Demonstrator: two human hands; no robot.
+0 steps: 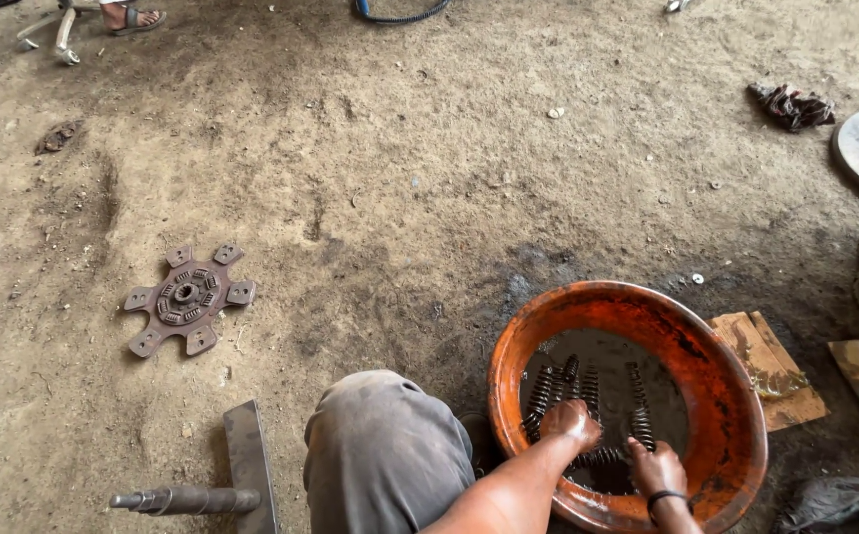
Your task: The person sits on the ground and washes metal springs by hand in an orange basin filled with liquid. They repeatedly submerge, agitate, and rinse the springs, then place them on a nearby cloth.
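Knee (385, 445) over oil-stained dirt floor (400, 178).

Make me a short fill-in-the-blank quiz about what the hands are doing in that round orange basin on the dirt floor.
1. Both hands, left hand and right hand, reach into the round orange ____.
2. In the basin, dark metal coil ____ lie in murky liquid.
3. The rusty six-armed metal disc lies on the ____ floor.

Missing words: basin; springs; dirt
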